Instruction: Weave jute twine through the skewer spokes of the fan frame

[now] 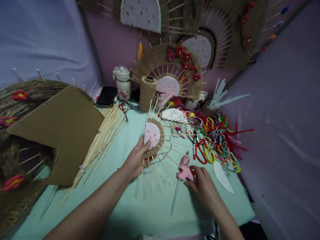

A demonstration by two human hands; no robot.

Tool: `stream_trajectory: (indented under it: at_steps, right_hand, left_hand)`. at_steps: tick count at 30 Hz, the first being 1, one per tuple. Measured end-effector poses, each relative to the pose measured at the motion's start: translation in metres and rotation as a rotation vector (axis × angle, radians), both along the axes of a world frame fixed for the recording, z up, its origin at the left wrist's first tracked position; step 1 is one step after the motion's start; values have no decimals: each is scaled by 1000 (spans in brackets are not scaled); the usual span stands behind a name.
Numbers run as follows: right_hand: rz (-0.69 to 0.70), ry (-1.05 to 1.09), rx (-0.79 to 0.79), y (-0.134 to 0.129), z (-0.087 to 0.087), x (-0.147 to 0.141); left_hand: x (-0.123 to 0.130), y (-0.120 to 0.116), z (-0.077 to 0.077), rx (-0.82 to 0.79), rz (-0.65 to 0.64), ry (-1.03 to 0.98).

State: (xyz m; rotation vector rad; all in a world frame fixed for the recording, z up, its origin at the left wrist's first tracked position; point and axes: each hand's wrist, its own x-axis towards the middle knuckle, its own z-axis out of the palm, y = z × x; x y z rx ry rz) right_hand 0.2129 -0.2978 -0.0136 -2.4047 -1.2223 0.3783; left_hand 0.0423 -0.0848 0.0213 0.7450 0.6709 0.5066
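My left hand [138,155] grips a half-round fan frame [160,135] by its flat side, thumb on the pink-spotted white cloth. Twine is woven in a band around the cloth, and thin sticks [170,155] fan out from it toward the right. A loose strand of twine trails among the sticks. Over the table on the right, my right hand [200,181] has its fingers around the handle of a pink glue gun [184,170]. A clear glue stick [175,196] pokes out of the gun's back end, toward me.
Bundled sticks [107,130] and a cardboard piece [67,133] lie left. Behind are a twine spool [148,93], a white jar [123,83] and a finished flowered fan [170,63]. Red-handled scissors [200,151] and colourful pipe cleaners [220,133] lie right, near a white half-disc [223,176].
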Motion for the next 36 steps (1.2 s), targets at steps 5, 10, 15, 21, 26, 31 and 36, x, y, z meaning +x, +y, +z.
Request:
stream_trajectory:
  at_steps: [5,10,15,21,26,31,36]
  right_hand:
    - [-9,122,48,2,13,1]
    - [-79,347,268,-6,35,9]
    - [-306,634,461,-13,47,7]
    - [-274,750,746,4,63,-20]
    - [-160,497,511,21,67,-36]
    - [-101,373,389,30,63,-40]
    - [-89,325,347,33,62,-39]
  left_hand:
    - [-1,1,2,8,22,24]
    - [-2,2,3,37,78,47]
    - [-1,1,0,67,79,51]
    - [2,-2,0,122,98,97]
    - [4,-4,3,172,161,90]
    - [4,-5,5,220,188,77]
    - [4,-6,2,235,174,90]
